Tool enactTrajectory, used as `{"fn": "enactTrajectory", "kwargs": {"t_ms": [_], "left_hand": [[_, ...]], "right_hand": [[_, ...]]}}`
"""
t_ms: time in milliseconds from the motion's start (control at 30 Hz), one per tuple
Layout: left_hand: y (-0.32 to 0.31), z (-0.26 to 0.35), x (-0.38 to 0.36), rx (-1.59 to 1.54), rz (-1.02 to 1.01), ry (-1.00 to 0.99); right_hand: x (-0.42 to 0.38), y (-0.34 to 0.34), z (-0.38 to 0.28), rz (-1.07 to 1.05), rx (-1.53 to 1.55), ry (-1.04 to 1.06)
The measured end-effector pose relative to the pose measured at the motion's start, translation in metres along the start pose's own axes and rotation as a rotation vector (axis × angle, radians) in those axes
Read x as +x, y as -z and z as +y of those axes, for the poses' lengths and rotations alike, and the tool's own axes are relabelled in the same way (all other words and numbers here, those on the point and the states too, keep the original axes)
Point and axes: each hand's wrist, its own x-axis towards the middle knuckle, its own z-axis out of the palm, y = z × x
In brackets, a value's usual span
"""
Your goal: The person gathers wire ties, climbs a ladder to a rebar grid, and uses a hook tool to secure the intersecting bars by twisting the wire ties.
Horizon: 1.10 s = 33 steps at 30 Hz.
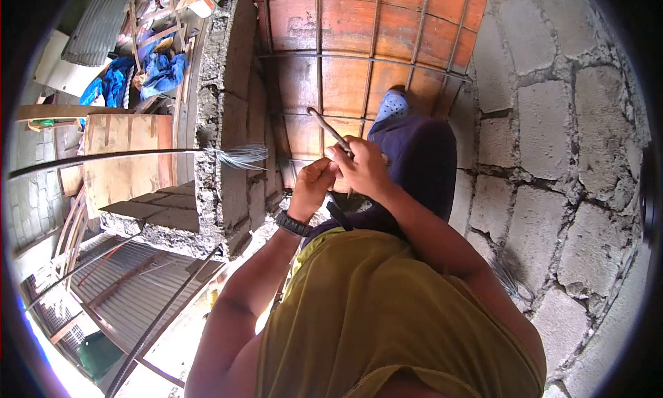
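Observation:
My right hand (366, 168) is wrapped round a short metal rod with a hooked tip (327, 130), which looks like a tie-wire hook. Its bent end points up and to the left, over the grid of steel bars (319, 73). Against the right fingertips, my left hand (315, 185) is closed with the fingers curled in. Whatever it may pinch is hidden. A dark watch (293, 224) circles the left wrist. To the left, a bundle of thin tie wire (242, 157) lies across the block wall's top edge, close to a bar end.
Orange-brown wooden panels (345, 18) lie behind the bars. Hollow-block walls rise at the left (235, 121) and right (539, 128). More loose wire (510, 280) sits at the right wall. Long steel bars (103, 161) jut out at left. Below are corrugated sheets (138, 287) and blue cloth (162, 74).

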Motion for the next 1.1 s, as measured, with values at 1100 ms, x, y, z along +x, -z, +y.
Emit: {"fn": "enactTrajectory", "kwargs": {"t_ms": [1100], "left_hand": [[0.146, -0.106, 0.399, 0.013, 0.403, 0.094]], "right_hand": [[0.166, -0.048, 0.288, 0.123, 0.466, -0.765]]}}
